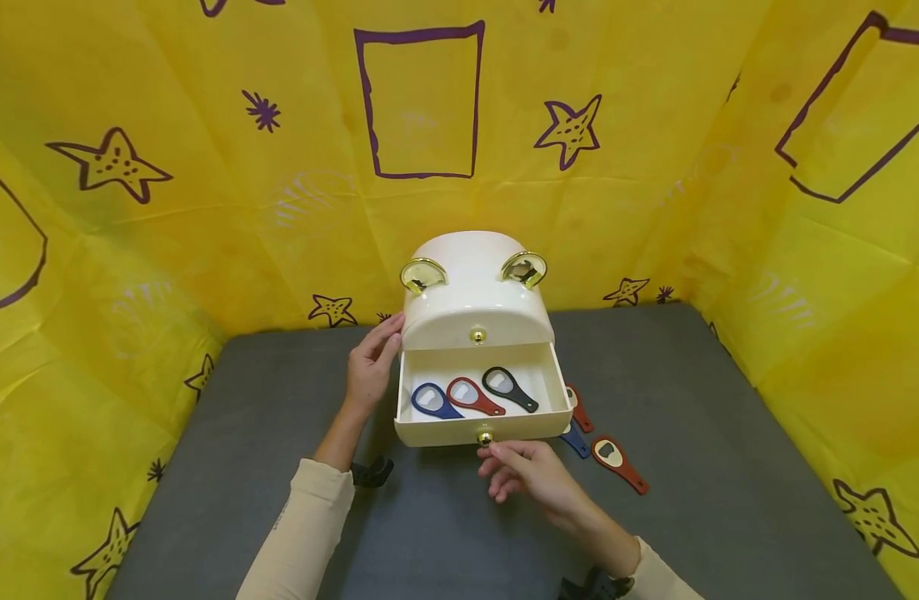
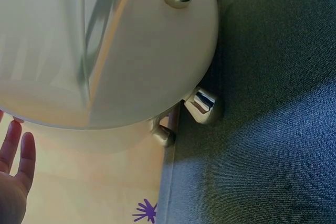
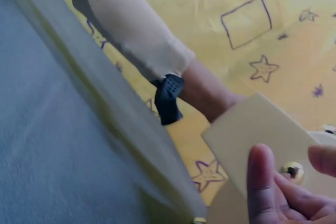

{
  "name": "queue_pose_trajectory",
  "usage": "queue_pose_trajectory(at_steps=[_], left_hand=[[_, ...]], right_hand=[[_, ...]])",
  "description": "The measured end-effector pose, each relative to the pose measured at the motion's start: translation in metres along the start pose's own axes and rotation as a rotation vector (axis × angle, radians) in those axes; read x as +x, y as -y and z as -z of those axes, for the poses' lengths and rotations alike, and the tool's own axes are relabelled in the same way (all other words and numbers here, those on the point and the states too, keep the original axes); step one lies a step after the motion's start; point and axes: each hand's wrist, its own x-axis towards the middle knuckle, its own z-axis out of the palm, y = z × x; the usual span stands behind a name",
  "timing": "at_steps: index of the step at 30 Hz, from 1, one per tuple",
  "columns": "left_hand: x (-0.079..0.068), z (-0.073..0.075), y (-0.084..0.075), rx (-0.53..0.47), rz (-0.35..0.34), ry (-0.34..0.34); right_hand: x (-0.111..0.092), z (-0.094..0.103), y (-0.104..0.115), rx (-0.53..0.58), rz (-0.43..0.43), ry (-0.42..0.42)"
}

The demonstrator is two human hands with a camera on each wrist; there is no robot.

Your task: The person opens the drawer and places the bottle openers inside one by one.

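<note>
A cream drawer box (image 1: 470, 292) with gold-rimmed ears stands on the grey table, its lower drawer (image 1: 444, 432) pulled out. Inside the drawer lie a blue bottle opener (image 1: 432, 398), a red bottle opener (image 1: 474, 396) and a black bottle opener (image 1: 508, 388). My left hand (image 1: 369, 371) rests on the box's left side with its fingers extended. At the drawer's gold knob (image 1: 485, 437) is my right hand (image 1: 534, 475). In the right wrist view, thumb and forefinger stand apart on either side of the knob (image 3: 292, 172).
Right of the box, a red bottle opener (image 1: 619, 463), a blue bottle opener (image 1: 575, 439) and another red one lie on the grey table (image 1: 714, 417). Yellow cloth (image 1: 302, 167) with purple drawings hangs behind and at both sides.
</note>
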Motion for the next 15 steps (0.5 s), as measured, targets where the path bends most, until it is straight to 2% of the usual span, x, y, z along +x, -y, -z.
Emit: queue_pose_trajectory(at_steps=[3,9,15], left_hand=[[-0.001,0.000,0.000,0.002,-0.011,-0.005],[-0.001,0.002,0.002,-0.002,-0.044,0.005],[0.000,0.001,0.002,0.001,-0.042,0.009]], right_hand=[[0.003,-0.005,-0.004,0.066,-0.017,-0.045],[0.006,-0.013,-0.005,0.114,-0.044,-0.106],[0.008,-0.015,-0.005,0.138,-0.031,-0.168]])
